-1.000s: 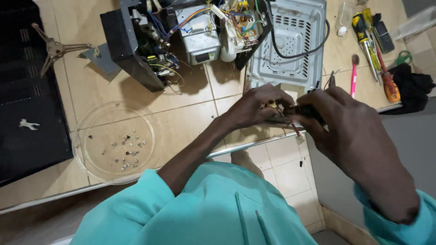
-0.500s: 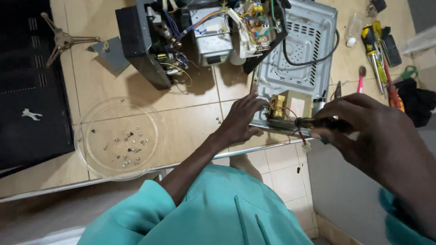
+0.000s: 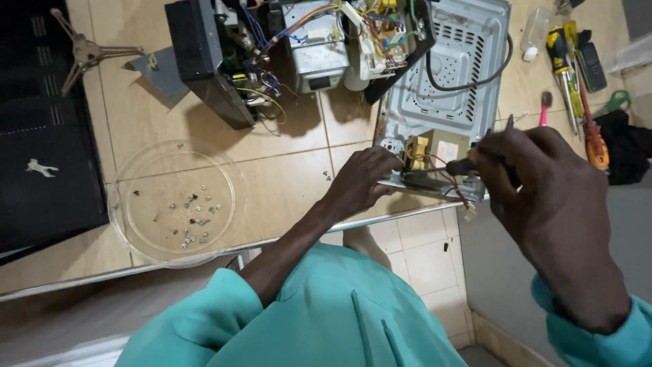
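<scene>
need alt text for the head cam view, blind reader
A person's left hand steadies a small transformer at the edge of a tiled counter while the right hand works on it with a dark-handled tool. Behind lie an opened microwave chassis and a glass turntable plate holding loose screws.

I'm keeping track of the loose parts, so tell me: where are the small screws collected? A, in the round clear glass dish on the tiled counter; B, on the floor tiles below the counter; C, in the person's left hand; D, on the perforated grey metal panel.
A: the small screws lie scattered inside the round clear glass dish on the counter, left of the left hand, which rests at the transformer part.
</scene>
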